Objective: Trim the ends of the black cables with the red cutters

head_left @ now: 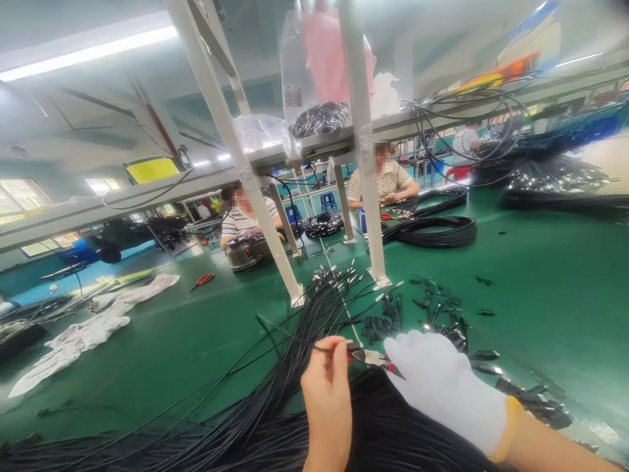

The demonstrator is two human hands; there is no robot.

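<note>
On the near left of the green table (pixel 540 275), crumpled white cloths (pixel 93 328) and a spare pair of red-handled pliers (pixel 202 280) lie well apart from the hands and pose little risk. The thick sheaf of loose black cables (pixel 275 393) fans from the near edge toward the far white frame leg, and the single thin black cable (pixel 322 348) rises out of it. A neighbouring strand could, I judge, slip in beside it and get nicked. The bare left hand (pixel 327 387) pinches that cable between thumb and forefinger, just beside the tip of the small red-handled cutters (pixel 371 357), so unprotected fingertips are near the blades if the cable slides. The right hand (pixel 442 383), in a white knit glove, is closed around the cutter handles, and the glove may dull the feel of the squeeze. Farther right, scattered small black connector pieces (pixel 442 314) lie loose, and a sweeping wrist could knock them away.
</note>
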